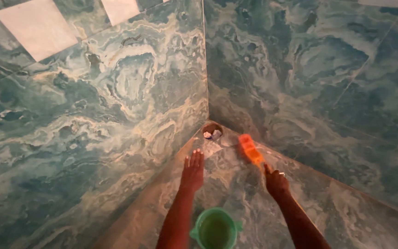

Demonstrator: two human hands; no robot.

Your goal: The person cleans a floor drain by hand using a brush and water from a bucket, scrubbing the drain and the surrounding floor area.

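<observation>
My right hand [276,181] grips an orange scrubbing brush [250,150] and holds it against the wet marbled floor [346,216] near the right wall. The brush looks blurred. My left hand [193,169] lies flat on the floor with its fingers spread, pointing toward the corner. A round floor drain [212,131] with some white scraps in it sits in the corner just beyond both hands.
A green plastic bucket [215,229] stands on the floor between my forearms. Blue-green marbled wall tiles [93,115] rise on the left and right and meet at the corner. A few white tiles [38,27] show at the upper left.
</observation>
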